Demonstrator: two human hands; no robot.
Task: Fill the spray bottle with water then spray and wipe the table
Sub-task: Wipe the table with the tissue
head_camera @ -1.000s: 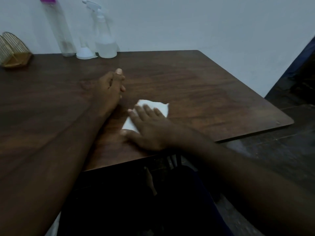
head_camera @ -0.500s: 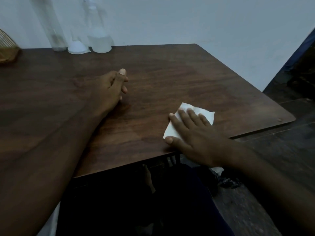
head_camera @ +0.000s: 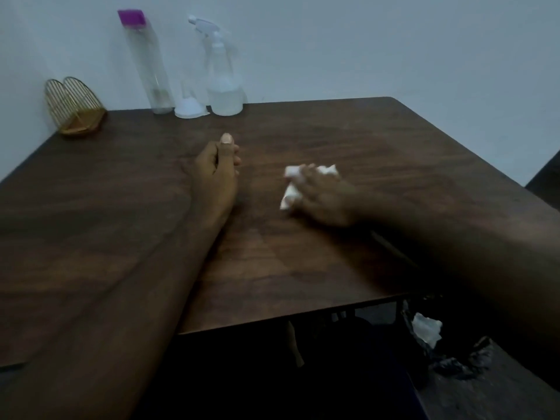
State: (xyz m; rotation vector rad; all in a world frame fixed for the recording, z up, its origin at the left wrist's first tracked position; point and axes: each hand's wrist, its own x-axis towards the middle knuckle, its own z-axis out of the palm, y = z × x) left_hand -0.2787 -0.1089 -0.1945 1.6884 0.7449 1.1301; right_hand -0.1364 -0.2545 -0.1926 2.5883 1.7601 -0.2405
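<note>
On the dark wooden table (head_camera: 378,140), my right hand (head_camera: 324,198) presses a crumpled white tissue (head_camera: 290,189) against the surface near the middle, fingers bunched on it. My left hand (head_camera: 216,171) rests on the table to the left of it, loosely curled, thumb up, holding nothing. The clear spray bottle (head_camera: 222,74) with a white trigger head stands at the far edge by the wall, partly filled with water. A small white funnel (head_camera: 190,109) sits upside down beside it, and a tall clear bottle (head_camera: 147,60) with a purple cap stands further left.
A gold wire holder (head_camera: 74,107) sits at the far left corner by the wall. Below the table's near right edge is a dark bin bag (head_camera: 448,350) with a white tissue inside. A dark object stands at the far right.
My right hand slid the tissue from the near right edge toward the table's middle, and the tissue crumpled up. The camera tilted up. My left hand stayed put.
</note>
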